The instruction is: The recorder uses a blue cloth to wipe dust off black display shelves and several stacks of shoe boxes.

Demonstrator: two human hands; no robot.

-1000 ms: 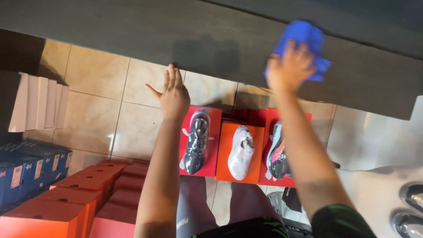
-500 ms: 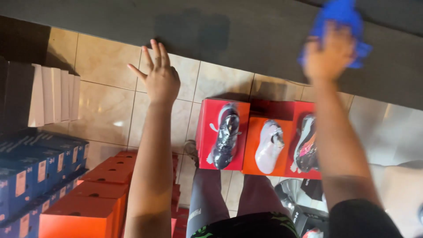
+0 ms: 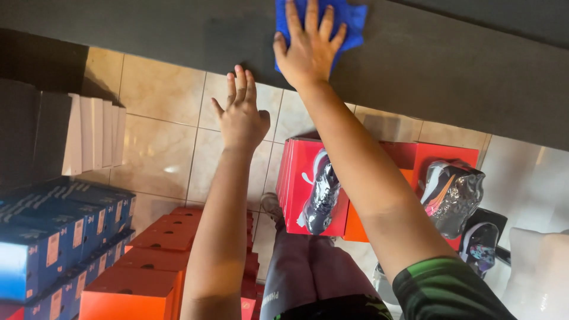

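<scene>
My right hand presses flat on a blue cloth against the dark shelf board above me, fingers spread over the cloth. My left hand is raised just below and left of it, fingers apart, holding nothing, near the shelf's lower edge. Both forearms reach upward through the middle of the view.
Red shoe boxes with wrapped sneakers on top stand on the tiled floor. Stacks of orange boxes and blue boxes sit at left, white boxes behind. My legs are below.
My right hand has slid the blue cloth leftward along the shelf, from the right side to the middle. My left hand stays raised and open.
</scene>
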